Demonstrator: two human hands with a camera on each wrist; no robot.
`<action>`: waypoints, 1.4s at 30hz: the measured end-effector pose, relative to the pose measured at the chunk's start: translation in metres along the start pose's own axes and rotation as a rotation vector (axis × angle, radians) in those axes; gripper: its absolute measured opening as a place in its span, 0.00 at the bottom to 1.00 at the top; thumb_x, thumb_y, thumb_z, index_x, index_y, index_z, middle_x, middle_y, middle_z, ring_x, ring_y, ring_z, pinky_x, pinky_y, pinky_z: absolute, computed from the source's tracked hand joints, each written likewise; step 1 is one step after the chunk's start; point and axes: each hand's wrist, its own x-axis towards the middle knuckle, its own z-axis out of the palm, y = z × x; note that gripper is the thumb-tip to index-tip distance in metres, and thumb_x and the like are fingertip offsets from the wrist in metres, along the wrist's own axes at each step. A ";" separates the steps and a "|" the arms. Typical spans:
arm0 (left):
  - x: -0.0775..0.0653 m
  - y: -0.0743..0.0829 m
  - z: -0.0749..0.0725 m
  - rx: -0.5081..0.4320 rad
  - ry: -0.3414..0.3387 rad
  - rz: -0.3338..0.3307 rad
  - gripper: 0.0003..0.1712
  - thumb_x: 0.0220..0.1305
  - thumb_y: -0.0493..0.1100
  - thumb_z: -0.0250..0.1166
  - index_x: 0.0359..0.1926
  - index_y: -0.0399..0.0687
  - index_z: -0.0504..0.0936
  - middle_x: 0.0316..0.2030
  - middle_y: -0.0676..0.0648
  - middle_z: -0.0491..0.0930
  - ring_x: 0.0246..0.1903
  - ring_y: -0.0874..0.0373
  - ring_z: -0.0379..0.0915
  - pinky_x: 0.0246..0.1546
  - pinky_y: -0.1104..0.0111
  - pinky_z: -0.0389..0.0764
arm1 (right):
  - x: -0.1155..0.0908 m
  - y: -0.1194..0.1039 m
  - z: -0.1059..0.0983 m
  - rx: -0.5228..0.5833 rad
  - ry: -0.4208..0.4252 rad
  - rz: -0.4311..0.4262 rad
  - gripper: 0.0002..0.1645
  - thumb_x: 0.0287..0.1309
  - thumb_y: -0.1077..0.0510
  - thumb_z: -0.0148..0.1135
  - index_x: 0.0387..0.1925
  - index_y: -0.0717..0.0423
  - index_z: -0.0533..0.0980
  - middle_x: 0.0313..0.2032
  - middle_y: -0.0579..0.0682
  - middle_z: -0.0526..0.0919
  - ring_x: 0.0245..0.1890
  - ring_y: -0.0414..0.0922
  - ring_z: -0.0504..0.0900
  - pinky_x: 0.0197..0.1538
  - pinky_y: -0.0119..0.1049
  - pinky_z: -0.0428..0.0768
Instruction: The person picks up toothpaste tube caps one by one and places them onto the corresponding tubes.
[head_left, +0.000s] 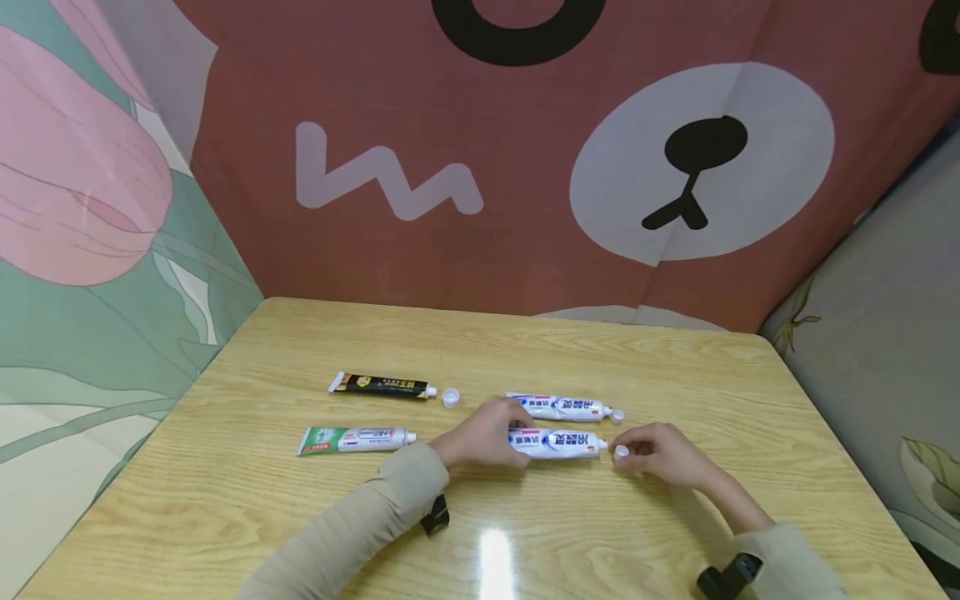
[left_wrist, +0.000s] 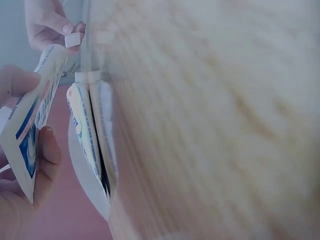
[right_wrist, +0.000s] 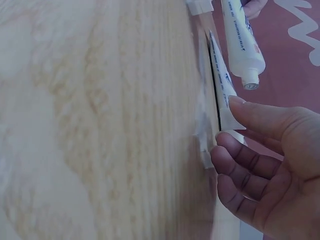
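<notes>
In the head view my left hand [head_left: 491, 433] grips a white and blue toothpaste tube [head_left: 558, 443] from its left end. That tube's bare nozzle points right, plain to see in the right wrist view above my right hand [right_wrist: 275, 160]. Between thumb and fingertips my right hand pinches a small white cap [head_left: 621, 452], a short gap from the nozzle. In the left wrist view the held tube [left_wrist: 42, 100] slants up towards the pinched cap [left_wrist: 73, 40]. Just behind lies a second white and blue toothpaste tube [head_left: 566, 407], with another white cap [head_left: 617, 415] right at its nozzle end.
To the left lie a black toothpaste tube [head_left: 384, 387] and a green and white toothpaste tube [head_left: 358, 439], nozzles pointing right. A loose white cap [head_left: 450, 397] sits beside the black tube's nozzle. Behind the wooden table [head_left: 225, 500] hangs a printed red-brown cloth [head_left: 525, 267].
</notes>
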 end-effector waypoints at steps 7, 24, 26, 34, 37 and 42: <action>-0.001 0.000 -0.004 -0.031 0.041 0.007 0.22 0.35 0.41 0.75 0.37 0.42 0.83 0.30 0.56 0.76 0.30 0.67 0.68 0.32 0.79 0.70 | -0.001 -0.003 -0.003 -0.024 0.017 0.040 0.14 0.52 0.56 0.64 0.39 0.61 0.80 0.34 0.48 0.81 0.29 0.34 0.73 0.31 0.31 0.73; -0.004 0.001 -0.007 -0.092 0.119 0.051 0.21 0.37 0.40 0.75 0.38 0.44 0.82 0.33 0.54 0.76 0.30 0.67 0.69 0.30 0.79 0.72 | -0.002 -0.023 -0.006 -0.006 0.136 0.030 0.16 0.53 0.57 0.64 0.41 0.65 0.79 0.30 0.47 0.80 0.28 0.36 0.74 0.29 0.30 0.73; -0.005 0.002 -0.008 -0.093 0.125 0.061 0.21 0.37 0.40 0.75 0.38 0.43 0.82 0.33 0.53 0.77 0.30 0.67 0.69 0.30 0.79 0.72 | -0.002 -0.025 -0.007 0.003 0.150 0.032 0.16 0.53 0.57 0.64 0.40 0.64 0.79 0.30 0.47 0.80 0.28 0.36 0.75 0.29 0.30 0.73; -0.006 0.003 -0.007 -0.115 0.124 0.065 0.21 0.37 0.38 0.74 0.38 0.43 0.82 0.35 0.53 0.77 0.32 0.67 0.69 0.32 0.79 0.73 | -0.001 -0.031 -0.007 -0.018 0.185 0.032 0.13 0.51 0.58 0.65 0.38 0.61 0.80 0.29 0.45 0.80 0.27 0.37 0.73 0.27 0.30 0.72; -0.006 0.004 -0.007 -0.123 0.128 0.090 0.21 0.38 0.38 0.74 0.38 0.43 0.82 0.35 0.52 0.77 0.32 0.67 0.69 0.33 0.79 0.73 | 0.000 -0.033 -0.007 -0.030 0.204 0.010 0.11 0.50 0.60 0.66 0.36 0.59 0.80 0.26 0.44 0.79 0.25 0.36 0.72 0.25 0.30 0.71; -0.006 0.005 -0.006 -0.130 0.139 0.116 0.21 0.38 0.38 0.74 0.38 0.43 0.82 0.36 0.52 0.77 0.33 0.67 0.69 0.33 0.79 0.73 | 0.002 -0.035 -0.007 -0.046 0.255 -0.003 0.10 0.46 0.63 0.68 0.32 0.57 0.76 0.24 0.43 0.78 0.24 0.36 0.72 0.24 0.30 0.70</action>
